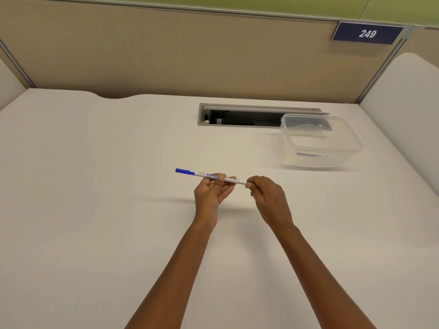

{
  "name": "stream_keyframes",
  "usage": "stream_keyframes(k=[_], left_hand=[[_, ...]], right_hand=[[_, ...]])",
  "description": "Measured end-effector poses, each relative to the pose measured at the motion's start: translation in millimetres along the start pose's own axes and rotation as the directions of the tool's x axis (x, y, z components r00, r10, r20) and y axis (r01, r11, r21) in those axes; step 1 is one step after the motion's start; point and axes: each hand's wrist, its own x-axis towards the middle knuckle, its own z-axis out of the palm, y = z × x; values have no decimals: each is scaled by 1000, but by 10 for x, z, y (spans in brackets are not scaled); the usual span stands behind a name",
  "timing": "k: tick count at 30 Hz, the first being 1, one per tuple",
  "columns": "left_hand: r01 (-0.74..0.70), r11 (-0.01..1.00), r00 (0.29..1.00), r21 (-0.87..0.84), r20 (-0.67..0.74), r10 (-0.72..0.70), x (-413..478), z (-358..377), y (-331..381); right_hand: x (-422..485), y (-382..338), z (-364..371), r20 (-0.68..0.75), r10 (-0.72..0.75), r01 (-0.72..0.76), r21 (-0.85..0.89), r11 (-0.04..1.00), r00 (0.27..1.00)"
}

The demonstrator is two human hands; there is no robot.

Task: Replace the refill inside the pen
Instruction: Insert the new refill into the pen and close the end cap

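Observation:
A slim white pen (202, 175) with blue print and a blue cap at its left end hangs level above the white desk (95, 186). My left hand (211, 193) grips the barrel near its middle, fingers curled round it. My right hand (266, 195) pinches the pen's right end between thumb and fingertips; a bit of blue shows there, and the tip itself is hidden by the fingers. No loose refill is in view.
A clear plastic box (318, 141) stands at the back right of the desk, something dark lying in it. Behind it is an open cable slot (240, 116) in the desk. A beige partition (166, 55) with a "249" plate (367, 33) closes the back.

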Motion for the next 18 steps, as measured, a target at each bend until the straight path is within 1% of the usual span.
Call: stream_keyframes(k=[4, 9, 10, 12, 13, 14, 16, 18], left_hand=[[-1, 1000, 1000, -7, 24, 1, 7, -11, 4], [-18, 999, 998, 31, 59, 16, 5, -8, 13], [-23, 999, 998, 41, 67, 20, 4, -3, 17], [-31, 998, 997, 60, 70, 27, 9, 3, 22], [-33, 997, 997, 63, 66, 29, 10, 5, 24], [-33, 998, 998, 61, 63, 29, 10, 9, 25], [-28, 998, 998, 49, 52, 26, 12, 11, 29], [-19, 999, 999, 29, 38, 18, 12, 10, 33]], right_hand=[[63, -30, -33, 72, 119, -125, 98, 987, 990], [111, -46, -49, 176, 251, -287, 226, 931, 952], [117, -47, -48, 199, 283, -331, 280, 901, 938], [134, -67, -52, 279, 346, -437, 406, 803, 896], [139, -80, -58, 316, 364, -476, 440, 762, 876], [137, -93, -64, 338, 370, -494, 453, 742, 865], [117, -101, -52, 325, 368, -484, 435, 759, 871], [79, -80, -18, 244, 355, -425, 378, 822, 903]])
